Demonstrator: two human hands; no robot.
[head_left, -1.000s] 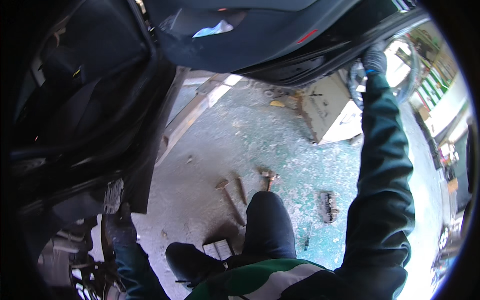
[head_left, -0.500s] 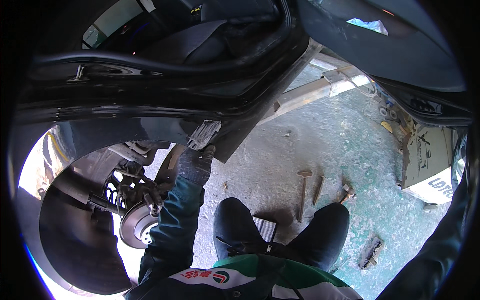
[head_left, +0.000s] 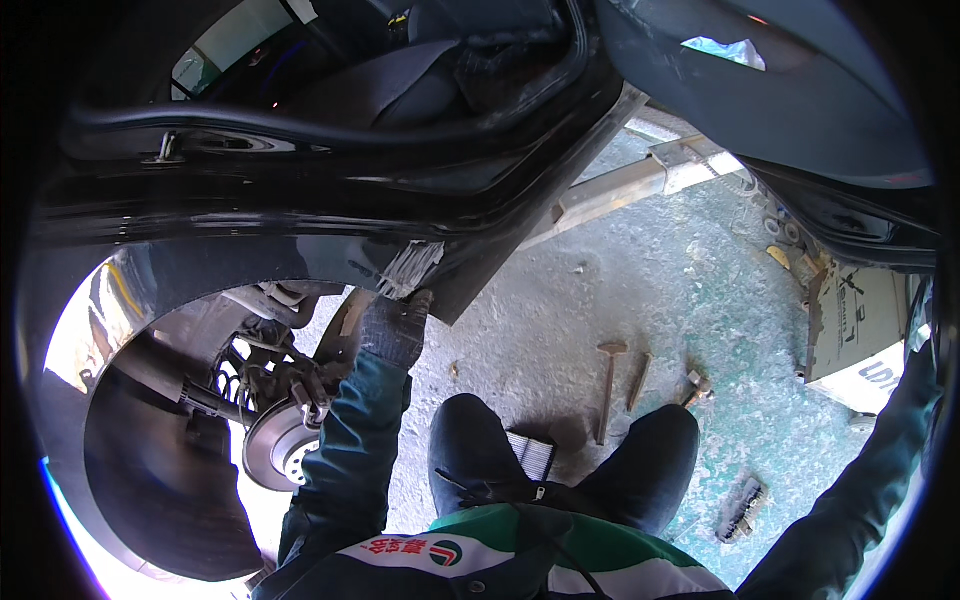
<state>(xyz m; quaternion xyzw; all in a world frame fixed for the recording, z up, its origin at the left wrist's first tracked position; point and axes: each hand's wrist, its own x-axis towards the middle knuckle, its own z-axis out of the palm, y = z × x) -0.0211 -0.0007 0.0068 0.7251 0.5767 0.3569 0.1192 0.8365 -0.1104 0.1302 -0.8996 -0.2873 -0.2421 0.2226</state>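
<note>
My gloved left hand (head_left: 398, 330) grips the lower edge of a black car body panel (head_left: 318, 258), just below a scraped silvery patch (head_left: 410, 267). The panel arches over an open wheel well with a dark liner (head_left: 160, 460), a suspension spring and a bare brake disc (head_left: 265, 450). On the right, an open car door (head_left: 780, 90) hangs across the upper view. My right sleeve (head_left: 850, 510) reaches up toward that door at the right rim, where the hand itself is out of sight.
A steel beam (head_left: 610, 193) crosses the floor (head_left: 530, 330) beyond my knees. Hammers (head_left: 607, 390), a brush-like object (head_left: 740, 508) and a dark-framed pleated item (head_left: 530, 452) lie near my legs. A worn box (head_left: 850, 325) stands at right, beside small rings.
Over the second, my view has swung left, bringing the wheel well in and pushing my right hand out. Since half a second ago, the door's lower edge has shifted slightly down.
</note>
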